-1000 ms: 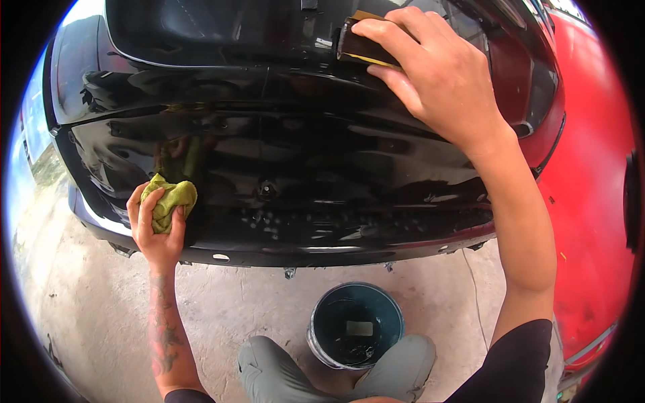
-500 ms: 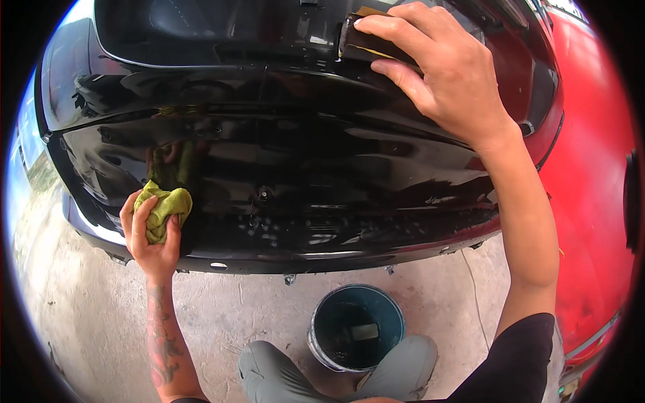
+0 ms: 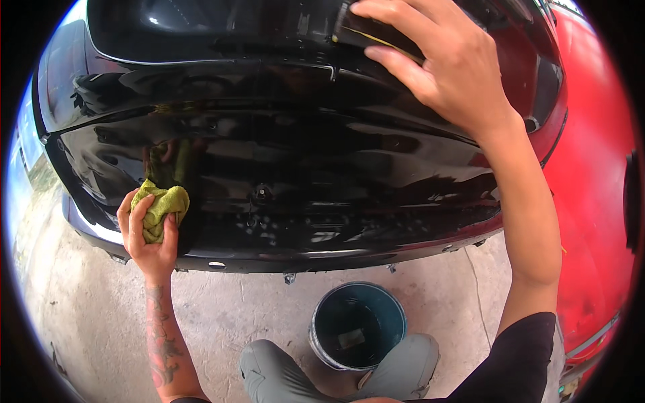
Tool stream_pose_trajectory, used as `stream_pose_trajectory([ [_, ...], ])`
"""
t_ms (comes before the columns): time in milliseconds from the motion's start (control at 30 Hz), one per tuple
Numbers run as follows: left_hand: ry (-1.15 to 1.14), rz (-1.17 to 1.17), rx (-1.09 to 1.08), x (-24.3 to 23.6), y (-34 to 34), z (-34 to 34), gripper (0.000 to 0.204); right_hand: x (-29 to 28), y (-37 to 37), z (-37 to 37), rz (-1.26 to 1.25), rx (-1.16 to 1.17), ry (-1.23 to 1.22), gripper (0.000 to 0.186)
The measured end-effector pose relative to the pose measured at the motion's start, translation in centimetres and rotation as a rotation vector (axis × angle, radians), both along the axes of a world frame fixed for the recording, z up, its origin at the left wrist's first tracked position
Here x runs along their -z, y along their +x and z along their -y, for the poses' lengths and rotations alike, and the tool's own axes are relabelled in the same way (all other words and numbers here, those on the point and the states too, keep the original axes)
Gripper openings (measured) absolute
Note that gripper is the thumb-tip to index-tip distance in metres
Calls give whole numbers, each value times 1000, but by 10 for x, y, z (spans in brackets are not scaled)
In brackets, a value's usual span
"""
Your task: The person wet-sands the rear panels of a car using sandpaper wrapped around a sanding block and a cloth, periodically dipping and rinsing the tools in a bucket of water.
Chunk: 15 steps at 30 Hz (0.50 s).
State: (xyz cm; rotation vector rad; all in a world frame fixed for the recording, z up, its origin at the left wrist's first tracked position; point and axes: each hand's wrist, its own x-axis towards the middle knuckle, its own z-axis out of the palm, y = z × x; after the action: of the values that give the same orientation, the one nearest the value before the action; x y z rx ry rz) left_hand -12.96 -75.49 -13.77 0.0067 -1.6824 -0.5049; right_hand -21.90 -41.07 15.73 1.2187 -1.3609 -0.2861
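My left hand (image 3: 144, 232) grips a crumpled yellow-green cloth (image 3: 160, 208) against the glossy black car bumper (image 3: 302, 168), low on its left side. Up at the top right, my right hand (image 3: 443, 70) holds a dark flat block with a thin yellow edge (image 3: 356, 28) on the upper panel, its fingers curled around it and partly hiding it. Small drops and pale reflections show along the bumper's lower part.
Below the bumper a dark teal bucket (image 3: 357, 302) stands on the concrete floor (image 3: 228, 302) between my grey-trousered knees, with a pale rectangular piece inside. A large red painted body (image 3: 591, 221) fills the right side. A thin cord (image 3: 476, 282) lies on the floor.
My right hand, still holding the block, has shifted a little upward. My left hand and the cloth appear slightly farther left and lower in the view.
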Motion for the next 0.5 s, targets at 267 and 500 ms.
stream_pose_trajectory([
  [267, -2, 0, -21, -1, -1, -1, 39, 0, -2, 4, 11, -129, 35, 41],
  [500, 4, 6, -1, -1, 0, 0, 39, -4, -3, 10, 22, -169, 39, 42],
])
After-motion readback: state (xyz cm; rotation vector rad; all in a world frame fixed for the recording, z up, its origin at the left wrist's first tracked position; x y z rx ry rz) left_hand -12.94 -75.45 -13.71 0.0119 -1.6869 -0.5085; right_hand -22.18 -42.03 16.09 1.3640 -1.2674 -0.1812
